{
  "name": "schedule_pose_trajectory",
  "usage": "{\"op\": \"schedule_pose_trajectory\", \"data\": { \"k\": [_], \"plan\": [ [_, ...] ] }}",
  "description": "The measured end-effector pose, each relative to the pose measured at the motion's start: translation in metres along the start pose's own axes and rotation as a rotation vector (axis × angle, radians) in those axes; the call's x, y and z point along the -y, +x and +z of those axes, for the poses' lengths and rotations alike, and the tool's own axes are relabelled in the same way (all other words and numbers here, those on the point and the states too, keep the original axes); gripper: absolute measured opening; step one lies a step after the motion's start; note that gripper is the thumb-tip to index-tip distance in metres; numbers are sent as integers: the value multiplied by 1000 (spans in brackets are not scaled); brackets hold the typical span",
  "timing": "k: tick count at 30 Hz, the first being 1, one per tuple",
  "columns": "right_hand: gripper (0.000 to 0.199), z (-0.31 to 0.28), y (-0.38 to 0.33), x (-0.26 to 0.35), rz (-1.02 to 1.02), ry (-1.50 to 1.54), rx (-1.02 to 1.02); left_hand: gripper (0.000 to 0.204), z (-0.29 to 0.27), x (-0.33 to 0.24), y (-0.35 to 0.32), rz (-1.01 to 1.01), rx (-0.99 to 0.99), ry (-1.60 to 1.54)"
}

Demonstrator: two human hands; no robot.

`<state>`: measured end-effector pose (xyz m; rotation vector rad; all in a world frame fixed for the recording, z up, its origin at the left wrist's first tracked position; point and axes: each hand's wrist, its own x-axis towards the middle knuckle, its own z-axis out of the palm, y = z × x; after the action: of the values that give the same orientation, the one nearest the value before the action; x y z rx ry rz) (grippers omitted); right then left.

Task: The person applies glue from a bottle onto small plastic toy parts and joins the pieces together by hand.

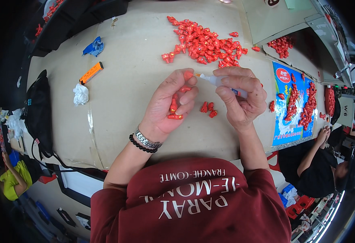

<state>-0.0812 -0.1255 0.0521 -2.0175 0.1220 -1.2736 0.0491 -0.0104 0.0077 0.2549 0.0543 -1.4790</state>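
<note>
My left hand point(161, 106) is palm up, with several small glossy red plastic pieces in it. Thumb and forefinger pinch one red piece point(188, 75), while others point(173, 106) lie under the curled fingers. My right hand point(245, 99) grips a small whitish squeeze bottle point(214, 80) sideways. Its thin nozzle points at the pinched piece; whether the two touch is too small to tell. Below, between the hands, a few loose red pieces point(209, 108) rest on the table point(122, 87). Beyond the hands spreads a big heap of similar red pieces point(203, 44).
At left are an orange box cutter point(91, 73), crumpled white tissue point(80, 94), a blue scrap point(93, 47) and a black bag point(39, 113). On the right, red pieces cover part of a blue printed sheet point(282, 133); a grey metal housing point(282, 20) stands behind. A co-worker point(319, 166) sits at right.
</note>
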Motion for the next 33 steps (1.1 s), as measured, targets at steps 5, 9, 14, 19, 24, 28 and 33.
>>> {"op": "schedule_pose_trajectory", "data": {
  "k": [5, 9, 14, 19, 24, 28, 33],
  "plan": [
    [25, 0, -1, 5, 17, -14, -37, 23, 1, -1, 0, 67, 22, 106],
    [25, -3, -1, 4, -15, -27, -41, 24, 3, 0, 0, 108, -26, 218],
    [26, -1, -1, 4, 6, -15, -48, 23, 4, 0, -1, 141, -27, 279],
    [26, -2, 0, 4, -3, -22, -45, 21, 3, 0, 0, 159, -16, 306],
    [26, -2, 0, 4, -13, -25, -42, 18, 7, 0, -1, 219, -36, 371],
    [26, -2, 0, 6, -35, -28, -42, 16, 13, 0, -2, 264, -100, 465],
    [25, -2, 1, 6, -69, -36, -33, 16, 15, 0, -2, 299, -118, 528]
  ]
}}
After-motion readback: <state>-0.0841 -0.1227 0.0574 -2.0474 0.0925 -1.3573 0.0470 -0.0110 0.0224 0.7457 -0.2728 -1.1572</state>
